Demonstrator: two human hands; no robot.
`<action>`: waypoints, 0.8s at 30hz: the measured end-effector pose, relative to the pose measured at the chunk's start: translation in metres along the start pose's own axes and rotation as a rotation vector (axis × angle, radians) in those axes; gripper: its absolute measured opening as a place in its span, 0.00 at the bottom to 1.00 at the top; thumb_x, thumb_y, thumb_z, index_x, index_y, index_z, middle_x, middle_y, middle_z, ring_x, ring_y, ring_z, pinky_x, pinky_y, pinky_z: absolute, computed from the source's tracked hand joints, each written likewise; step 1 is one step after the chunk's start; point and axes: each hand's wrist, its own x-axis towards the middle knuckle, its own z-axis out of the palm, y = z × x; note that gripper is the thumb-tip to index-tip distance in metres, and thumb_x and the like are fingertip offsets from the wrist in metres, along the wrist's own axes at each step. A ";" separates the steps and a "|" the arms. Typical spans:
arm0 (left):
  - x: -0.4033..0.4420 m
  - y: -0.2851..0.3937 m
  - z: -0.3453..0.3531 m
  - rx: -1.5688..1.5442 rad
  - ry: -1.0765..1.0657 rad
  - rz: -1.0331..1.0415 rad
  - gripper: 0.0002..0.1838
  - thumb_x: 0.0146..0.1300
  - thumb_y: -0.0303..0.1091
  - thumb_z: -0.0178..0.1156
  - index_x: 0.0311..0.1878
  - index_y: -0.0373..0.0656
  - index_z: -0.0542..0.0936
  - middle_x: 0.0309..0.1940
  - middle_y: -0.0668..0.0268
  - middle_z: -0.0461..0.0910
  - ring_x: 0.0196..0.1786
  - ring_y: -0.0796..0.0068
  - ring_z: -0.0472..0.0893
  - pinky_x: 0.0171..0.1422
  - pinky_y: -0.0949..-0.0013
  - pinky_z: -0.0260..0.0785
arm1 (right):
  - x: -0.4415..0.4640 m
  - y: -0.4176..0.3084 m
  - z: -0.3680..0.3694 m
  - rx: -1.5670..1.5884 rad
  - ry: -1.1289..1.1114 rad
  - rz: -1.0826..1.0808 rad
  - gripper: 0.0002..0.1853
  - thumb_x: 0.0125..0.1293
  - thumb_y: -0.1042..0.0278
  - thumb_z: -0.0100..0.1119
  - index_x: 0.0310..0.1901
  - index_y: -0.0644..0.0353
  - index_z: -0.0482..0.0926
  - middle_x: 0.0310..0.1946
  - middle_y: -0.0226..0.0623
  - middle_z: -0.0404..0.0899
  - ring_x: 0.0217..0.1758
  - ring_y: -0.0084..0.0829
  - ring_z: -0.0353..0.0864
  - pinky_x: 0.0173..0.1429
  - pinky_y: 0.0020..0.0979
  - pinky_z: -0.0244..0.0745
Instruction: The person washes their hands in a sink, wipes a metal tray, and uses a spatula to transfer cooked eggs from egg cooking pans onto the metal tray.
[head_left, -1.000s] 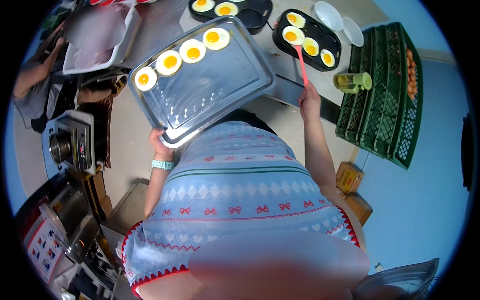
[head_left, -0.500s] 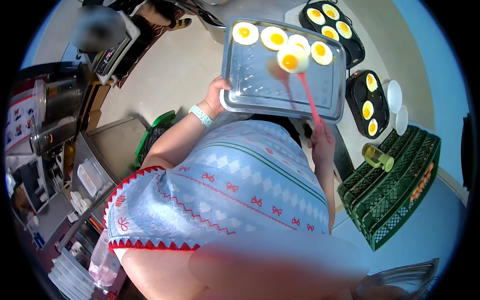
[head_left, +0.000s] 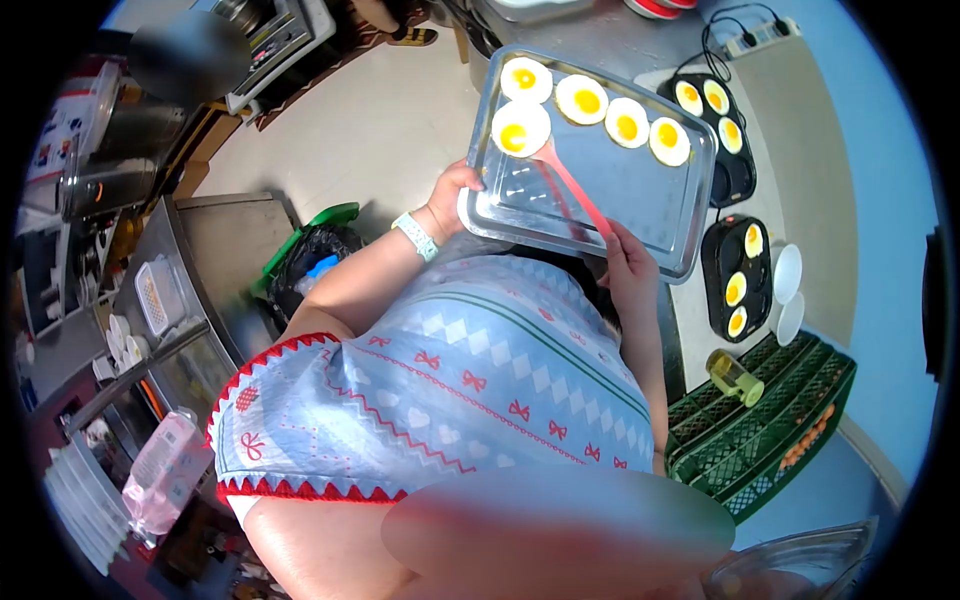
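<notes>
My left hand grips the left edge of a metal tray. Fried eggs with bright yolks lie in a row along its far side, among them a corner egg. In my right hand is the handle of a red spatula, which slants across the tray toward its left end. At the spatula's tip is another fried egg, just below the corner egg; it hides the blade. Whether this egg rests on the tray or on the blade, I cannot tell.
Right of the tray stand two black egg pans, a far one and a near one, both with fried eggs. White bowls, an oil bottle and a green crate holding eggs are nearby. A lined bin stands at left.
My right hand has swung the spatula leftward, bringing its fried egg from the tray's middle to the left end. The view has shifted; my left hand still holds the tray.
</notes>
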 end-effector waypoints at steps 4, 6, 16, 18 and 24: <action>-0.013 0.013 -0.014 -0.001 0.037 0.045 0.31 0.38 0.24 0.49 0.54 0.28 0.70 0.45 0.49 0.78 0.47 0.53 0.80 0.57 0.56 0.74 | 0.000 -0.042 0.017 -0.214 0.001 -0.090 0.15 0.70 0.65 0.51 0.53 0.62 0.78 0.33 0.32 0.80 0.26 0.16 0.72 0.28 0.21 0.70; -0.018 0.019 -0.019 -0.023 0.052 0.063 0.31 0.37 0.24 0.49 0.53 0.28 0.71 0.44 0.49 0.79 0.47 0.53 0.80 0.57 0.56 0.74 | 0.005 -0.045 0.023 -0.288 -0.010 -0.149 0.15 0.69 0.66 0.51 0.53 0.63 0.78 0.31 0.35 0.81 0.26 0.19 0.74 0.29 0.23 0.71; -0.035 0.047 -0.031 -0.073 0.091 0.157 0.32 0.37 0.26 0.49 0.54 0.29 0.70 0.45 0.49 0.78 0.46 0.53 0.80 0.57 0.56 0.74 | 0.033 -0.055 0.047 -0.577 0.032 -0.563 0.13 0.64 0.74 0.55 0.50 0.63 0.78 0.27 0.45 0.78 0.28 0.37 0.78 0.35 0.30 0.72; -0.037 0.050 -0.034 -0.047 0.098 0.177 0.33 0.37 0.28 0.50 0.55 0.30 0.69 0.46 0.49 0.78 0.46 0.53 0.80 0.56 0.57 0.74 | 0.035 -0.058 0.051 -0.613 0.041 -0.612 0.13 0.64 0.74 0.55 0.50 0.63 0.78 0.26 0.45 0.77 0.28 0.37 0.78 0.35 0.31 0.72; -0.041 0.061 -0.045 -0.113 0.102 0.188 0.31 0.38 0.24 0.49 0.54 0.29 0.71 0.45 0.50 0.78 0.47 0.54 0.80 0.58 0.57 0.73 | 0.040 -0.064 0.071 -0.573 -0.036 -0.533 0.13 0.64 0.75 0.54 0.51 0.63 0.78 0.26 0.43 0.77 0.27 0.38 0.77 0.35 0.31 0.72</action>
